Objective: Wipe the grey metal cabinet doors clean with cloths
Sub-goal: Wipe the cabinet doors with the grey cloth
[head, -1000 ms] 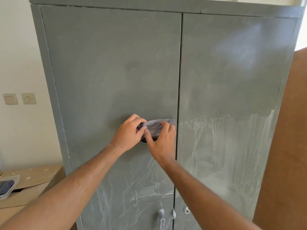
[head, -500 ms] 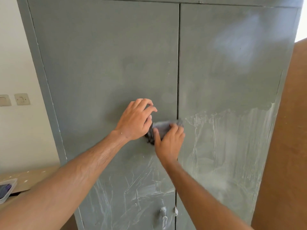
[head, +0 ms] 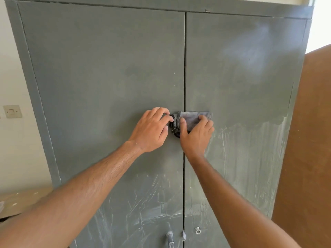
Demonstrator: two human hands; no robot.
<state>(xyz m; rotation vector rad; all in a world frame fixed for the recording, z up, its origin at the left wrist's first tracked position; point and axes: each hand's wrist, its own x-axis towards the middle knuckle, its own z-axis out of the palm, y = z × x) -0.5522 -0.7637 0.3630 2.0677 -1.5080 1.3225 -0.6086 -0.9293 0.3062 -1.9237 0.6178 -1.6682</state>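
A: Any brand, label or writing on the grey metal cabinet (head: 107, 68)?

B: None that I can read. The doors carry only white streaks and smears across their lower parts; the upper parts look dull and even.

A: Where is the cloth?

B: The grey cloth (head: 192, 119) lies flat against the cabinet, right at the centre seam (head: 184, 68) between the two doors, about mid-height, spreading onto the right door (head: 241, 68). Its left end is bunched and darker, just on the seam.

A: And the hands?

B: The right hand (head: 196, 136) is spread over the cloth, thumb on its left part and fingers curled over its right edge, pressing it to the door. The left hand (head: 152, 129) sits just left of the seam on the left door (head: 107, 97), fingers bent, fingertips at the bunched end; whether it actually pinches it, I cannot tell.

A: What else is around the cabinet?

B: Low on the seam, a handle (head: 170, 238) and a small round lock (head: 197, 230). Left of the cabinet, a wall switch (head: 12, 111) and a pale tabletop (head: 21, 199). Right of the cabinet, a brown board (head: 308, 140).
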